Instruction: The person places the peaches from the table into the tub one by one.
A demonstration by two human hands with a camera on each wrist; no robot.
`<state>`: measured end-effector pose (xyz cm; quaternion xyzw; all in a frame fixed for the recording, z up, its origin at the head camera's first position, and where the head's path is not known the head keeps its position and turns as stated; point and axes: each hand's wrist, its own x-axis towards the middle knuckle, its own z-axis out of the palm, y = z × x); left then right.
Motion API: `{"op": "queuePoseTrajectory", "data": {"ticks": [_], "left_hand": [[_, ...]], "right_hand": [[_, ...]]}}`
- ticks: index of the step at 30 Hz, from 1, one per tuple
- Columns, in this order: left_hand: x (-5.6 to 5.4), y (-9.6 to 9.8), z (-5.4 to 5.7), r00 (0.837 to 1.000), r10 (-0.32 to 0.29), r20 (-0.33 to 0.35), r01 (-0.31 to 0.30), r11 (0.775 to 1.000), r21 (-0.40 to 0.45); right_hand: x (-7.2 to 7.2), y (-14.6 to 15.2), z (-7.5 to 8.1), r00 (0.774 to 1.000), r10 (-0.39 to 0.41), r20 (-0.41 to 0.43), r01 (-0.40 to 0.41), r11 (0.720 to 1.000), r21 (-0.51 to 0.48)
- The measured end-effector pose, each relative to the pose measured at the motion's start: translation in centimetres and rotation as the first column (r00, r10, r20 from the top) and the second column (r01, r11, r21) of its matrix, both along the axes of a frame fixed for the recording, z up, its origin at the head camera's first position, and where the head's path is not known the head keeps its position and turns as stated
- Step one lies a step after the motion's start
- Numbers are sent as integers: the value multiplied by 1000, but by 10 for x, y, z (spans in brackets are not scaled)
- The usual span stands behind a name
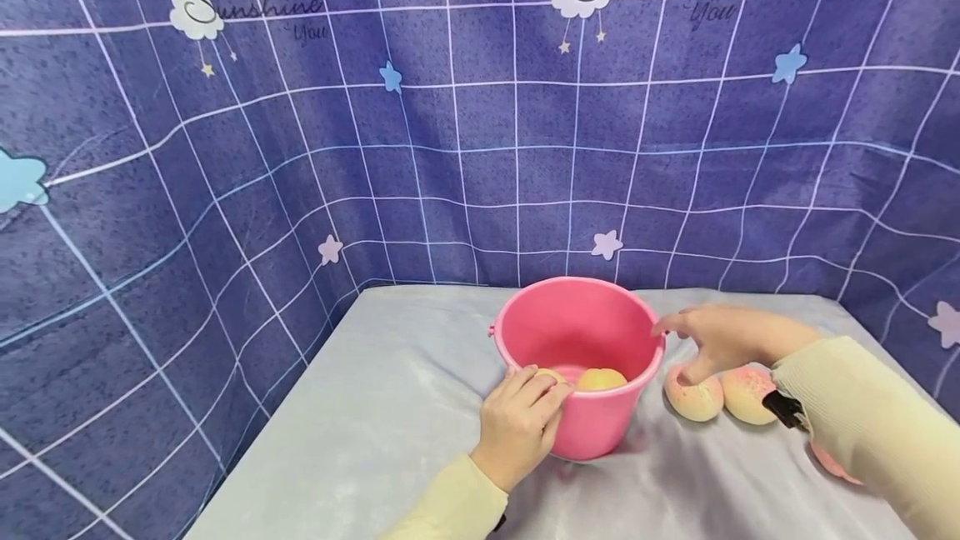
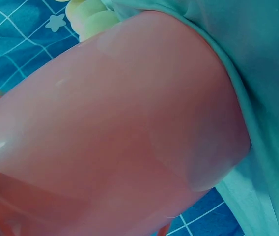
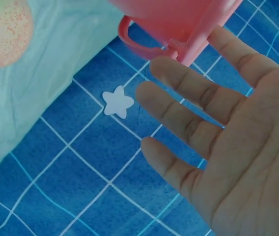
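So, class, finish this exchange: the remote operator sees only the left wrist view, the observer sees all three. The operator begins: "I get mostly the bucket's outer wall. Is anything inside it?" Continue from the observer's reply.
Observer: Yes, the head view shows two yellow pieces inside the pink bucket.
Operator: What is at its near rim?
Observer: The left hand, with its fingers over the edge.
Operator: Is anything being carried on the other side?
Observer: Not by the right hand; the right wrist view shows its palm with nothing in it.
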<state>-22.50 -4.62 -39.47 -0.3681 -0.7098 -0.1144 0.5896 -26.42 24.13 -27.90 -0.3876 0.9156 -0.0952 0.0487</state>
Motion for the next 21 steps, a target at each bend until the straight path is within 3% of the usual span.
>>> {"op": "queuePoseTrajectory", "data": {"ticks": [13,21], "left_hand": [[2,-1,-1,1000,-2,-6,2,1000,7],[3,-2,-1,1000,11,4,-11,1000,-6]], "right_hand": [[4,21,-12,1000,-22,19,23,998,-66],[3,29,-21,995,-81,50,81,997,5]]}}
